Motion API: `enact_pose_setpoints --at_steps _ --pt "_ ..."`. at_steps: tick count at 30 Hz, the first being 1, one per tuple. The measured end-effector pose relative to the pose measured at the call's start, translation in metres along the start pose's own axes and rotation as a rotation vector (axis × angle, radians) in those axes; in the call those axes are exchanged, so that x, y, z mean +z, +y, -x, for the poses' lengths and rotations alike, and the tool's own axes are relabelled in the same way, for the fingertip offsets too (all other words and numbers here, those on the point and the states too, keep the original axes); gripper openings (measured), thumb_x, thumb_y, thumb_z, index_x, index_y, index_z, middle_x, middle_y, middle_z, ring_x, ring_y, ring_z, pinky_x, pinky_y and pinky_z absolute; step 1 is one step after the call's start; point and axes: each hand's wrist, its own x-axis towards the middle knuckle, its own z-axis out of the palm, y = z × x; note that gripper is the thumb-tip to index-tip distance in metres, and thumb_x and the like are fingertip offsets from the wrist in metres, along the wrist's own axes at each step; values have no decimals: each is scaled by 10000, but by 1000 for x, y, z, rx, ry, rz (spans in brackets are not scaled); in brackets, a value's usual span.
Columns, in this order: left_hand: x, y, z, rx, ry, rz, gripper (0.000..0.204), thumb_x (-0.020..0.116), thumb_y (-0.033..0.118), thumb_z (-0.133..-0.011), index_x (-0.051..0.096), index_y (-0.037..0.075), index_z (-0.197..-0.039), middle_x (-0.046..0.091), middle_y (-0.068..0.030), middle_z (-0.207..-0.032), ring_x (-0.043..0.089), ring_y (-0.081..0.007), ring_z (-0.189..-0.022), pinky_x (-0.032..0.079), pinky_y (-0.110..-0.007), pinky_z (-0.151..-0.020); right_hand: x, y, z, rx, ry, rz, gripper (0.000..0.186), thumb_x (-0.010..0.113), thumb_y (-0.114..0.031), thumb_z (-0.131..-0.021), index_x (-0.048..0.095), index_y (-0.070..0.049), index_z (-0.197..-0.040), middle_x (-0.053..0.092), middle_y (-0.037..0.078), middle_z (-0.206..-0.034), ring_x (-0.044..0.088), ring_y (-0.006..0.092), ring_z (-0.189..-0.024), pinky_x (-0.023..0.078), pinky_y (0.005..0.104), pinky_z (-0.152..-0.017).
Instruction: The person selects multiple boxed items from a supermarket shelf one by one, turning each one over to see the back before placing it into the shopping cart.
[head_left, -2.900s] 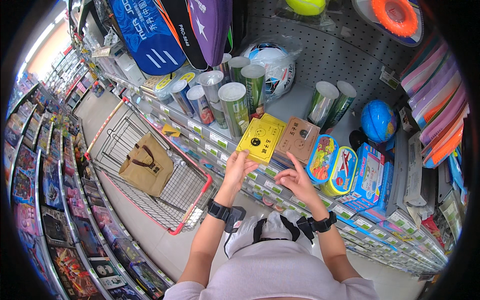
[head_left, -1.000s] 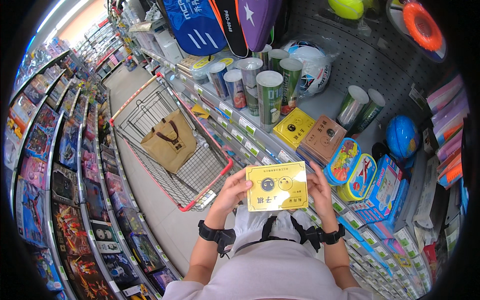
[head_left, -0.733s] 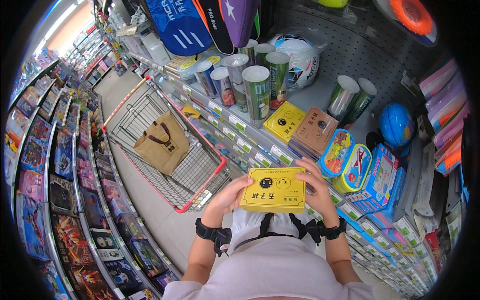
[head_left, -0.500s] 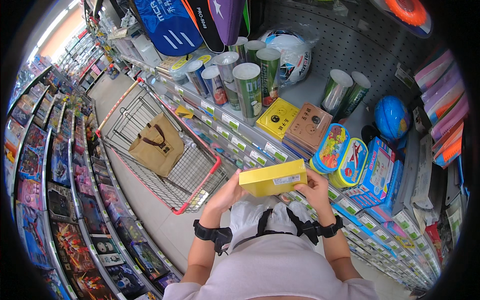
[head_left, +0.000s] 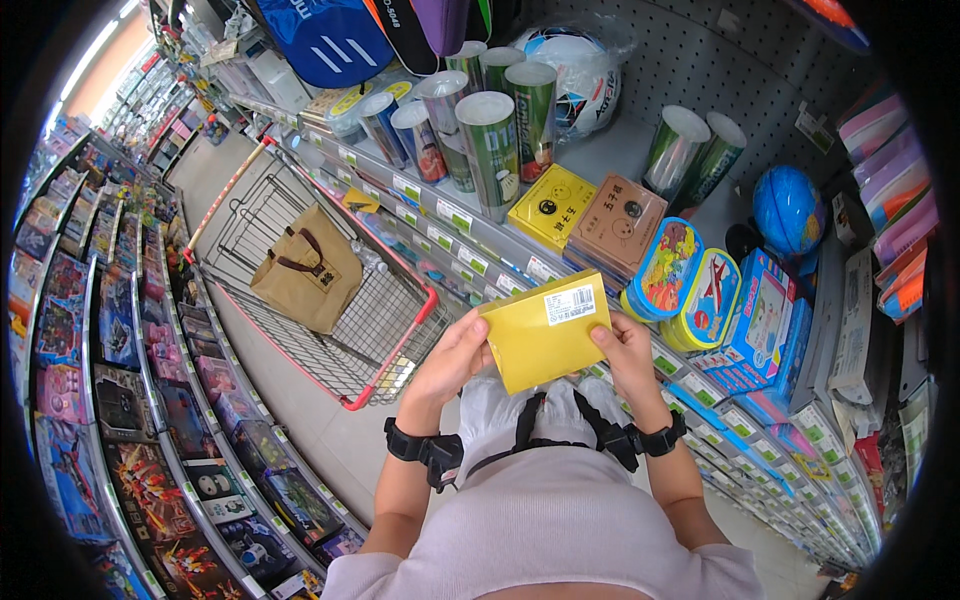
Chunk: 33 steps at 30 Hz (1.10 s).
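A flat yellow box [head_left: 545, 332] is held in front of my chest with its plain back side up, a white barcode sticker near its top right corner. My left hand [head_left: 455, 355] grips its left edge and my right hand [head_left: 625, 352] grips its right edge. Both wrists wear black bands. On the shelf just beyond lie another yellow box [head_left: 552, 205] and a brown box [head_left: 618, 222] of the same kind.
A red-rimmed wire shopping cart [head_left: 300, 290] with a tan bag [head_left: 305, 268] stands to my left in the aisle. Tall cylindrical tubes [head_left: 490, 140], a ball [head_left: 575, 70], a blue globe [head_left: 790, 210] and colourful tins [head_left: 665, 270] fill the shelf ahead. Toy boxes [head_left: 130, 400] line the left shelves.
I took the yellow box off the shelf, brought it toward my chest and turned it over, so its plain back with the barcode sticker faces up now.
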Motion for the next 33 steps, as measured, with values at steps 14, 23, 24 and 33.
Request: enact_pose_setpoints --at_steps 14,23,24,33 --pt "3 3 0 -10 45 -120 481 574 54 -676 412 -13 -1124 526 -72 -1018 503 -131 -919 402 -258 -798 7 -13 3 70 -1 7 318 563 -220 -791 509 76 -895 574 82 -663 541 90 -503 445 201 -420" --pt "-1 4 6 -1 36 -189 491 559 8 -618 424 -37 -1088 522 -66 -1011 492 -134 -945 377 -260 -838 11 -12 8 58 -17 41 306 565 -213 -789 513 71 -891 573 77 -656 541 85 -499 440 198 -409" --pt "-1 3 6 -1 35 -189 493 559 10 -616 424 -39 -1087 522 -65 -1009 491 -133 -942 377 -259 -836 12 -13 8 47 -12 39 308 567 -215 -788 513 70 -889 571 75 -644 533 83 -475 428 192 -386" --pt "-6 2 12 -18 25 -207 498 550 21 -611 416 -58 -1084 522 -66 -989 498 -124 -915 397 -251 -797 14 -18 12 120 -51 108 313 569 -227 -786 511 65 -883 557 68 -600 473 75 -358 341 172 -285"
